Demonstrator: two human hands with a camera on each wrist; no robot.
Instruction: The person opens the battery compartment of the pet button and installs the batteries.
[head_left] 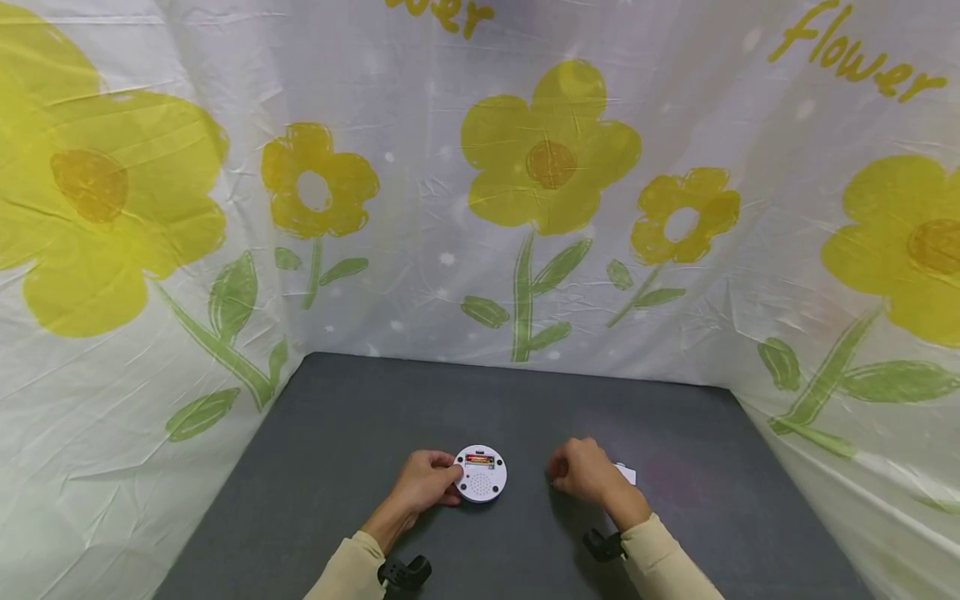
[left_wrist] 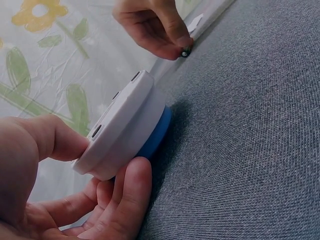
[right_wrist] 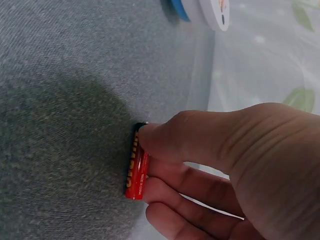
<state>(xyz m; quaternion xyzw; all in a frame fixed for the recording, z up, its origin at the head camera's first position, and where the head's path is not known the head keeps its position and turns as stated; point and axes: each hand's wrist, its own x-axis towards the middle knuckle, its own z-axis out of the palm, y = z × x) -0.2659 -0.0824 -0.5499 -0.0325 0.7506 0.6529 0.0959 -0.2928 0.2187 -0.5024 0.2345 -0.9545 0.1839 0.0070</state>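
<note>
I see R hand [head_left: 588,468] pinching red/black battery [right_wrist: 136,167], black end & long axis twd round white device [head_left: 484,486] L hand [head_left: 426,480] grips; its red side shows only in R-wrist cam.

A dark grey table [head_left: 360,417] with small things spread across it.
The top has a fine woven texture. About midway between the left and right edges, well apart from the far edge, a round white device [head_left: 480,480] sits blue side down. Toward the right edge lies a small white piece [head_left: 628,473], partly hidden by the right grip [head_left: 588,471]. Between the two, that grip holds a red battery [right_wrist: 136,170] close to the surface; whether it touches cannot be told.
</note>
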